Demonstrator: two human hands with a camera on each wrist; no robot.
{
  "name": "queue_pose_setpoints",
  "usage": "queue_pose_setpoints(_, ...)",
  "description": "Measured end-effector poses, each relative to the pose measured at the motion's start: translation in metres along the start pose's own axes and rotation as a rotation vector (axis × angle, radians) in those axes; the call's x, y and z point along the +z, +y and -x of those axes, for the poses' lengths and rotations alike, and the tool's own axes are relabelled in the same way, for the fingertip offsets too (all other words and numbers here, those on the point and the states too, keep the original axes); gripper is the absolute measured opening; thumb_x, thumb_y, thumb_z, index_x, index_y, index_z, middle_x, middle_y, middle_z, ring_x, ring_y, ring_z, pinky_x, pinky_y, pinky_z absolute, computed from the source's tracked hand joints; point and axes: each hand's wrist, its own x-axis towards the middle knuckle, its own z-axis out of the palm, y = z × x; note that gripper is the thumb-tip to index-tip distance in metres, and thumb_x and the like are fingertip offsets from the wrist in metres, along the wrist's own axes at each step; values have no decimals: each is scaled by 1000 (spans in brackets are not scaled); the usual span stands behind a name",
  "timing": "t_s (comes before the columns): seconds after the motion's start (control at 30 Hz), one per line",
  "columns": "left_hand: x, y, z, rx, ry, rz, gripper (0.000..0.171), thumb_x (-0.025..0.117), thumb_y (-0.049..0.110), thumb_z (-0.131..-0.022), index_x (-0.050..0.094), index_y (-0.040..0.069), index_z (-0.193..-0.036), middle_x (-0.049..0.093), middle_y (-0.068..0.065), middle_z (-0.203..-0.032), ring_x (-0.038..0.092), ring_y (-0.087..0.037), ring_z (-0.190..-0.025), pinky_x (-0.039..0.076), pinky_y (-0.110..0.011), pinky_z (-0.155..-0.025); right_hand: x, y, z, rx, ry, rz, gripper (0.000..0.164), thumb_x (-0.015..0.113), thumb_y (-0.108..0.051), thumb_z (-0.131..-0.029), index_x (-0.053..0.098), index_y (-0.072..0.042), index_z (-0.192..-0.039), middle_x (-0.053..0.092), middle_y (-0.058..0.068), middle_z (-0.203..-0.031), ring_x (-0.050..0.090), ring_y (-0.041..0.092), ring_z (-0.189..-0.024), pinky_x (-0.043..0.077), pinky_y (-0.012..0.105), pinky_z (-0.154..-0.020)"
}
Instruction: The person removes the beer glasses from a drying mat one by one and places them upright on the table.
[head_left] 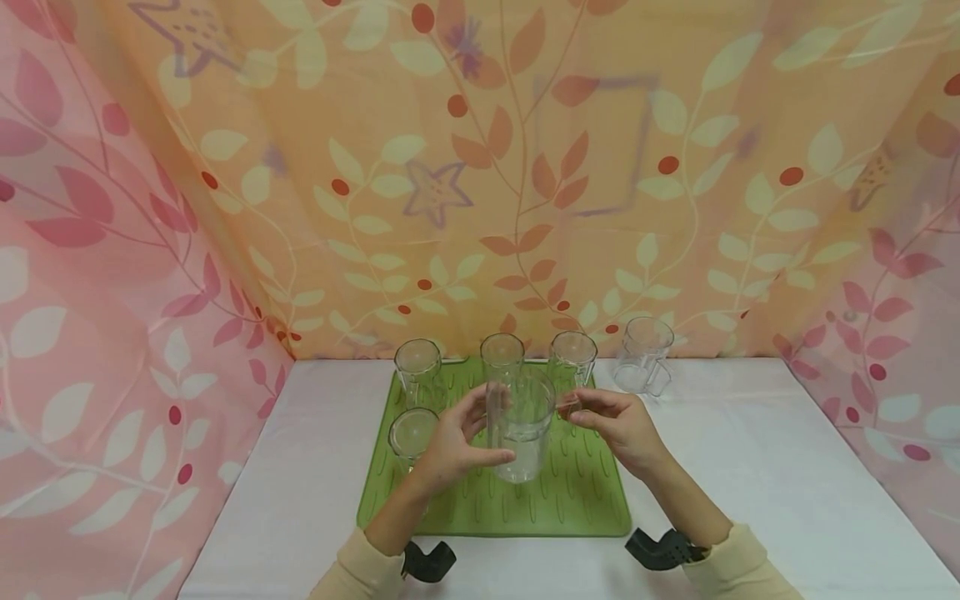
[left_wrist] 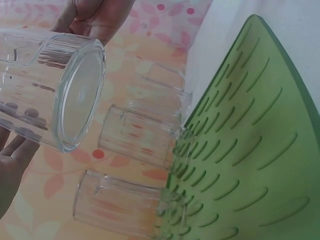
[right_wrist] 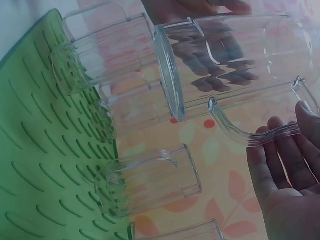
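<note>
My left grip (head_left: 453,442) curves round the mug (head_left: 527,437), my right grip (head_left: 621,427) pinches its handle (right_wrist: 231,132), and the mug is upright above the mat (head_left: 570,515). I'd best keep it level, both holds gentle, clear of the other mugs (head_left: 417,367) left and far.

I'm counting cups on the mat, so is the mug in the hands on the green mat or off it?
Off it: the left wrist view shows a gap between the held mug and the green mat.
</note>
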Motion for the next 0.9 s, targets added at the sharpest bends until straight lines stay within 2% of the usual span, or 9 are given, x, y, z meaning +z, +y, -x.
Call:
queue_pose_setpoints(0.43, 0, -1, 2, 22, -19, 8, 81, 83, 4, -74, 40, -1, -143, 51, -25, -140, 49, -36, -131, 43, -17, -106, -4, 0, 2, -73, -60, 11, 43, 57, 12, -89, 71, -18, -117, 74, -7, -110, 71, 8, -101, 59, 23, -84)
queue_pose_setpoints(0.63, 1, -1, 3, 26, -21, -6, 81, 83, 5, -75, 40, 0, -143, 51, -24, -140, 50, -33, -131, 44, -17, -106, -4, -3, 2, -81, -78, 30, 39, 58, 11, -90, 71, -15, -117, 74, -7, -109, 71, 8, -101, 58, 22, -85)
queue_pose_setpoints(0.83, 2, -1, 3, 54, -34, -2, 80, 82, 5, -76, 40, -2, -142, 50, -28, -138, 52, -29, -129, 44, -18, -106, -4, -6, 2, -74, -76, 95, 26, 59, 11, -89, 63, 14, -114, 74, -8, -107, 71, 7, -100, 58, 22, -84)
queue_pose_setpoints(0.9, 2, -1, 3, 53, -35, 1, 80, 82, 6, -76, 40, -2, -142, 50, -28, -138, 52, -28, -129, 44, -18, -106, -4, -7, 2, -74, -75, 119, 26, 60, 11, -89, 60, 19, -113, 74, -8, -106, 71, 7, -100, 59, 22, -83)
